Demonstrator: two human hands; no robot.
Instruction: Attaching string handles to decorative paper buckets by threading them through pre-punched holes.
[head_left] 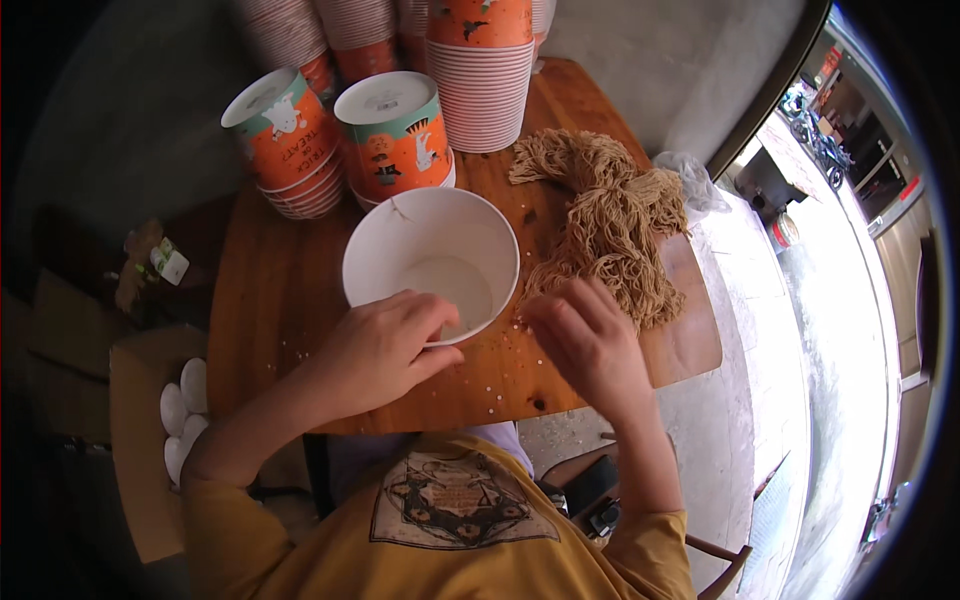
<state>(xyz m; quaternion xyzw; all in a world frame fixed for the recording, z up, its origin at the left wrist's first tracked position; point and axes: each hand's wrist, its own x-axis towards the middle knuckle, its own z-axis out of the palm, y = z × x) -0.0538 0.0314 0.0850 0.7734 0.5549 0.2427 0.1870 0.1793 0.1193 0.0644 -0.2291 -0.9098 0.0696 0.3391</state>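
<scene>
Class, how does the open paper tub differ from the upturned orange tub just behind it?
Pose: the open paper tub shows its mouth; the upturned orange tub, its base.
Look: the open paper tub shows a white inside; the upturned orange tub, a printed outside.
Contact: the left hand grips the open paper tub; neither hand touches the upturned orange tub.
Both are round.

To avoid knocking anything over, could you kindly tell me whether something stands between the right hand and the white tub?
Nothing visible does: only wooden tabletop with pale specks shows between the right hand and white tub. The left hand is at the tub's near rim.
</scene>
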